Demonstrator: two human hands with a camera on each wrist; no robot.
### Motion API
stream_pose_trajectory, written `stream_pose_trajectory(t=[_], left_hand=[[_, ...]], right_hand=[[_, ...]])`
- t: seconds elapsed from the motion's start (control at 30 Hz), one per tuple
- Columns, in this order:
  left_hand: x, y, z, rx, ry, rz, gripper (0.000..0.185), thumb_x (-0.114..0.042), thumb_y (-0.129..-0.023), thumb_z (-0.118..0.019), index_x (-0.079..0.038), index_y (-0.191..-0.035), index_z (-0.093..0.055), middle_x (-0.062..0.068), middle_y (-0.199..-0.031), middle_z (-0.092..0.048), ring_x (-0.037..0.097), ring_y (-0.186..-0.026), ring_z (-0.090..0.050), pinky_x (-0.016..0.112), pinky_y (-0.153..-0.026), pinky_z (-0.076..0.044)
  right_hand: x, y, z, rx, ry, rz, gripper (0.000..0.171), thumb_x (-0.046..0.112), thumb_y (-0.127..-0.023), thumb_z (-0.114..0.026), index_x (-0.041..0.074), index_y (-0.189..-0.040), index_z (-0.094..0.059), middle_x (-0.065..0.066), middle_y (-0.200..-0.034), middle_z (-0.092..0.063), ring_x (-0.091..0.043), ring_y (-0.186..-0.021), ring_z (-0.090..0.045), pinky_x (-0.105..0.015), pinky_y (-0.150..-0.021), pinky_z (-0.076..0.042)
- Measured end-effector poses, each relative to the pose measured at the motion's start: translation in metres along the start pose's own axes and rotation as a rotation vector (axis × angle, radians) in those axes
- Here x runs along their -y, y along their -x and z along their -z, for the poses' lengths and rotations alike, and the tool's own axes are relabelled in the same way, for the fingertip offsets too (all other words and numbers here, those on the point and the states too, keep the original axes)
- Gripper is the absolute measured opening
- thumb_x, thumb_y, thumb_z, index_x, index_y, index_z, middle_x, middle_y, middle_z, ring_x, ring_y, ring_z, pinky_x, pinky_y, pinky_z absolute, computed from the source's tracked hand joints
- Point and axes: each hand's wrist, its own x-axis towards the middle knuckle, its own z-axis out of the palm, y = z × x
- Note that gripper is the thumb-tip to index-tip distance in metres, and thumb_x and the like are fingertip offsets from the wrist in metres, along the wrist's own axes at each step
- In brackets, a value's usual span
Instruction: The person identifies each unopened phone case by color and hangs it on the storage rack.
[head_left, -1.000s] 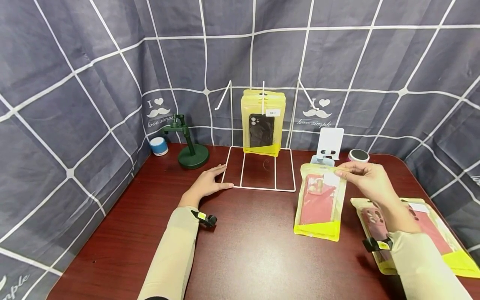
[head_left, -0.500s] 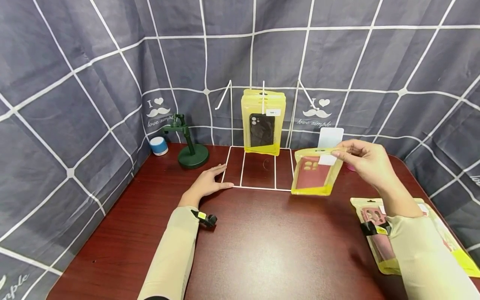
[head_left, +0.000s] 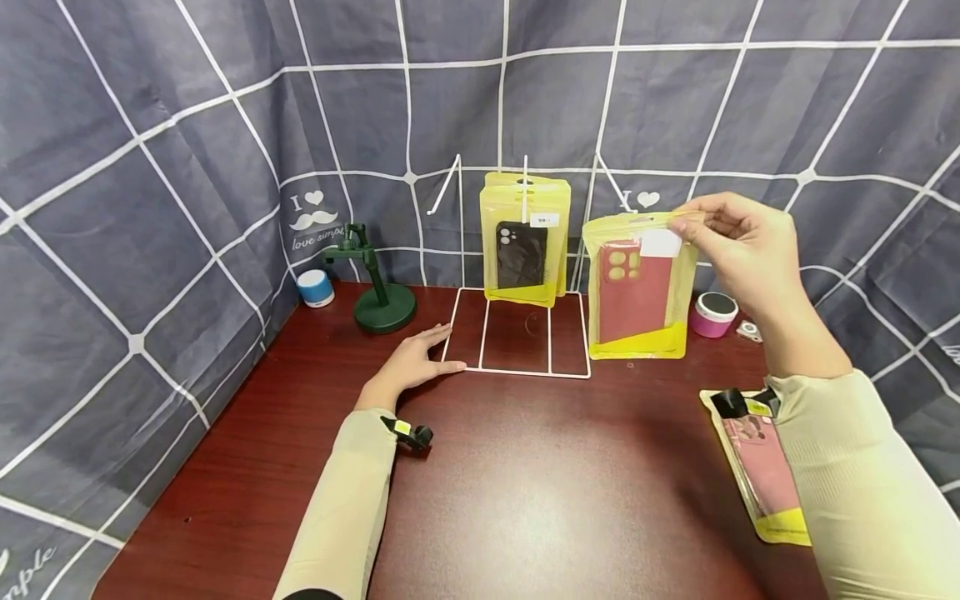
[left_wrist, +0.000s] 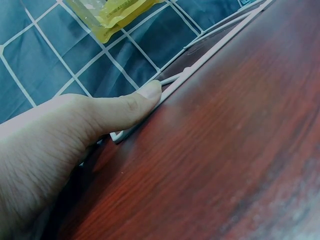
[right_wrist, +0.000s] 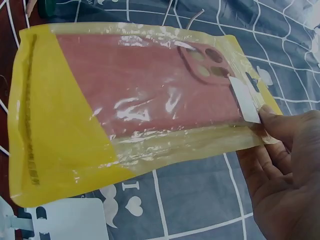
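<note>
The bench (head_left: 525,492) is lying dark red under me, its near middle bare between my sleeves. Along its back edge the white wire rack (head_left: 517,333) is standing, with a bunch of yellow packets (head_left: 525,237) hanging on its centre hook; a green stand (head_left: 378,292) and a small blue speaker (head_left: 315,289) are sitting toward the back left corner, a pink puck (head_left: 712,314) toward the back right.

My left hand (head_left: 412,367) is lying flat with fingers straight, thumb touching the rack's base wire at its front left corner.

My right hand (head_left: 738,242) is pinching the top corner of the pouch (head_left: 637,287). A second ago this pouch was lying flat on the bench to the right of the rack; now I am holding it up in the air, hanging upright just right of the rack.

The pouch is clear plastic with a yellow bottom band, showing a dusky pink phone case and a white label near my fingertips (right_wrist: 272,117). Another such packet (head_left: 761,467) is lying near the right edge under my forearm.
</note>
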Motion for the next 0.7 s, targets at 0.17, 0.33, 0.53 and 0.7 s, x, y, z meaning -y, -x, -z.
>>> stream_pose_trajectory(t=[0.17, 0.33, 0.53, 0.7], left_hand=[[0.000, 0.000, 0.000, 0.004, 0.001, -0.006, 0.102, -0.078, -0.077, -0.067, -0.019, -0.156, -0.041, 0.004, -0.161, -0.036, 0.024, -0.149, -0.029, 0.048, -0.118, -0.029], [0.001, -0.001, 0.000, -0.001, -0.010, -0.009, 0.102, -0.079, -0.076, -0.067, -0.020, -0.156, -0.042, 0.003, -0.161, -0.036, 0.024, -0.149, -0.029, 0.048, -0.117, -0.030], [0.002, -0.001, 0.000, 0.000, -0.008, -0.006, 0.102, -0.078, -0.076, -0.067, -0.020, -0.156, -0.041, 0.003, -0.161, -0.035, 0.024, -0.149, -0.029, 0.048, -0.117, -0.030], [0.002, -0.001, -0.001, -0.003, 0.003, 0.002, 0.101, -0.078, -0.076, -0.067, -0.021, -0.156, -0.041, 0.002, -0.161, -0.035, 0.023, -0.149, -0.029, 0.048, -0.117, -0.030]], right_hand=[[0.002, -0.007, -0.005, -0.010, -0.004, -0.042, 0.025, 0.007, -0.088, -0.078, -0.006, -0.109, -0.074, 0.004, -0.088, -0.076, -0.008, -0.074, -0.069, -0.016, -0.068, -0.051], [-0.005, -0.012, -0.006, -0.018, 0.038, -0.060, 0.027, 0.012, -0.087, -0.080, -0.002, -0.110, -0.075, 0.007, -0.085, -0.074, -0.005, -0.072, -0.067, -0.015, -0.065, -0.048], [-0.016, -0.017, -0.009, -0.020, 0.067, -0.074, 0.026, 0.015, -0.087, -0.081, 0.001, -0.108, -0.076, 0.007, -0.083, -0.072, -0.004, -0.072, -0.065, -0.014, -0.066, -0.048], [-0.022, -0.023, -0.011, -0.026, 0.130, -0.080, 0.026, 0.022, -0.087, -0.081, 0.006, -0.108, -0.078, 0.011, -0.082, -0.071, -0.002, -0.072, -0.065, -0.014, -0.065, -0.047]])
